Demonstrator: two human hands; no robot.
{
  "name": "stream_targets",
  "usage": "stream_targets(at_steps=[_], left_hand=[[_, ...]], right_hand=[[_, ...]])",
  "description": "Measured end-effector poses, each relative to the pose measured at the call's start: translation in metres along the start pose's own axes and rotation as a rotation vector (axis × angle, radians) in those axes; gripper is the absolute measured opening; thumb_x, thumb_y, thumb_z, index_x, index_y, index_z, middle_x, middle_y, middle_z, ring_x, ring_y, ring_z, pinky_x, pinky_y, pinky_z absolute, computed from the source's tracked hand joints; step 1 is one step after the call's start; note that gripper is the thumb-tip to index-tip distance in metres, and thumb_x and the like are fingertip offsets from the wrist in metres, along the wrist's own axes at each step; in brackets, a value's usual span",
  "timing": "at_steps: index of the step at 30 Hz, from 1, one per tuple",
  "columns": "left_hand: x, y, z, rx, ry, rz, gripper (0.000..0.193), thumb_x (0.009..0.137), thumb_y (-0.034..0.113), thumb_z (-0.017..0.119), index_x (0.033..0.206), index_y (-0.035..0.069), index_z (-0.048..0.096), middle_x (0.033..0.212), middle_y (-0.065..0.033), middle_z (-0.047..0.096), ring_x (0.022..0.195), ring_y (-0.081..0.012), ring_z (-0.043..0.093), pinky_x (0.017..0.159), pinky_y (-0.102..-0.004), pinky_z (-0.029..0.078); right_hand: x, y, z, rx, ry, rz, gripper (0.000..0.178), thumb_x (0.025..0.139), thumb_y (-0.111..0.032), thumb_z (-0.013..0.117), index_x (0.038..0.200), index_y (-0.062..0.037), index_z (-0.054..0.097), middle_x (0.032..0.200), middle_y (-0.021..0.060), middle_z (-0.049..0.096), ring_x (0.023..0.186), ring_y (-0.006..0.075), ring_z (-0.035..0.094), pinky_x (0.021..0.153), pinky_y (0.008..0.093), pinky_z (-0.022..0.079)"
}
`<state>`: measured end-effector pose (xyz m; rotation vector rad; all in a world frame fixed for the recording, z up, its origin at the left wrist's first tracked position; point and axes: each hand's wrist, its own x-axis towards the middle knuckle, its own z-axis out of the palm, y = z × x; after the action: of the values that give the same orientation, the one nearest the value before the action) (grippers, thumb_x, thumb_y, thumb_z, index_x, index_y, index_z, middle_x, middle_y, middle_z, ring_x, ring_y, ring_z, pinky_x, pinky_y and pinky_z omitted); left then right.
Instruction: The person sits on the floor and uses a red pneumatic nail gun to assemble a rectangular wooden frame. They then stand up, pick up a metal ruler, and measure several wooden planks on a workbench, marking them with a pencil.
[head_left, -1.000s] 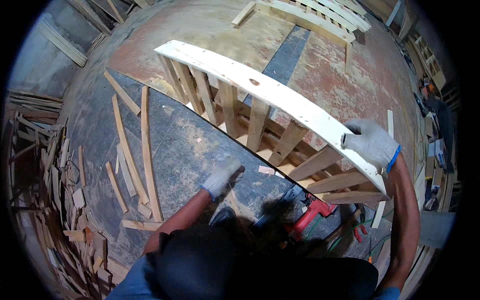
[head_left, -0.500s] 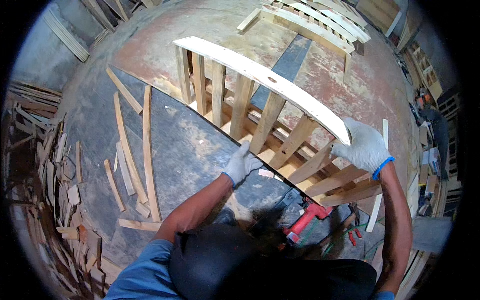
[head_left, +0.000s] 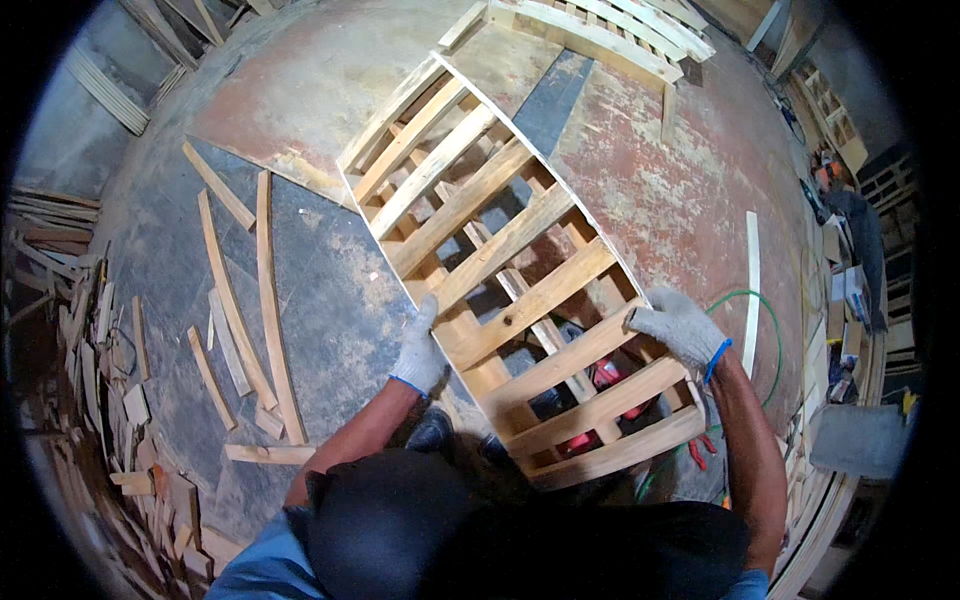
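Note:
A wooden pallet (head_left: 540, 305) with several slats is raised off the floor, tilted, with its slatted face toward me. My left hand (head_left: 420, 350), in a white glove, is closed on its left long edge. On the opposite long edge, my right hand (head_left: 680, 325), gloved with a blue cuff, has its fingers curled over the board near a slat end. Between the slats, parts of a red power tool (head_left: 607, 373) show on the floor below; most of it is hidden.
Loose wood strips (head_left: 272, 300) lie to the left, beside a heap of offcuts (head_left: 85, 440). Another slatted pallet (head_left: 590, 50) rests at the far side. A green hose (head_left: 777, 345), a pale strip (head_left: 752, 290) and red-handled pliers (head_left: 697, 455) are on the right.
The pallet has turned from standing on its side to showing its slatted face toward me. My left hand has moved onto its edge, and my right hand has shifted slightly down and left.

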<state>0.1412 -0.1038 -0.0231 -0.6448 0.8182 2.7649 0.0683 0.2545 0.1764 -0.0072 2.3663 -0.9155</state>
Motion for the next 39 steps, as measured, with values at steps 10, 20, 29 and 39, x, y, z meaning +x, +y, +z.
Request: stream_targets(at_steps=[10,20,29,39], left_hand=[[-0.003,0.016,0.016,0.139,0.05,-0.054,0.057,0.101,0.043,0.068,0.144,0.008,0.056,0.136,-0.0098,0.062,0.121,-0.0258,0.063,0.105,-0.0464,0.055],[0.11,0.091,0.054,0.298,-0.254,0.063,0.03,0.103,0.04,0.062,0.109,0.01,0.061,0.104,-0.0051,0.064,0.092,-0.0175,0.063,0.084,-0.0327,0.054],[0.02,0.034,0.011,0.168,0.059,-0.061,0.075,0.105,0.064,0.041,0.146,0.003,0.053,0.136,-0.0157,0.064,0.116,-0.0332,0.065,0.101,-0.0483,0.054],[0.0,0.038,0.013,0.129,0.01,0.064,0.079,0.106,0.061,0.046,0.155,0.0,0.04,0.153,-0.0201,0.048,0.14,-0.0368,0.047,0.118,-0.0507,0.038]], right_hand=[[-0.034,0.047,0.056,0.36,0.161,0.192,0.032,0.091,-0.028,0.07,0.104,0.0011,0.073,0.089,0.0031,0.069,0.083,0.0128,0.06,0.076,0.0311,0.05],[-0.003,0.121,0.144,1.228,0.506,0.229,0.041,0.107,-0.04,0.053,0.12,-0.0032,0.066,0.102,0.0085,0.072,0.087,0.0195,0.072,0.079,0.0364,0.06],[0.054,0.18,0.236,1.462,0.424,0.035,0.045,0.097,-0.03,0.068,0.129,0.0011,0.06,0.103,0.014,0.071,0.094,0.0293,0.07,0.081,0.0441,0.055],[0.023,0.116,0.177,1.618,0.21,0.118,0.054,0.103,-0.047,0.062,0.129,0.0011,0.062,0.118,0.0094,0.068,0.109,0.0188,0.065,0.098,0.0362,0.051]])
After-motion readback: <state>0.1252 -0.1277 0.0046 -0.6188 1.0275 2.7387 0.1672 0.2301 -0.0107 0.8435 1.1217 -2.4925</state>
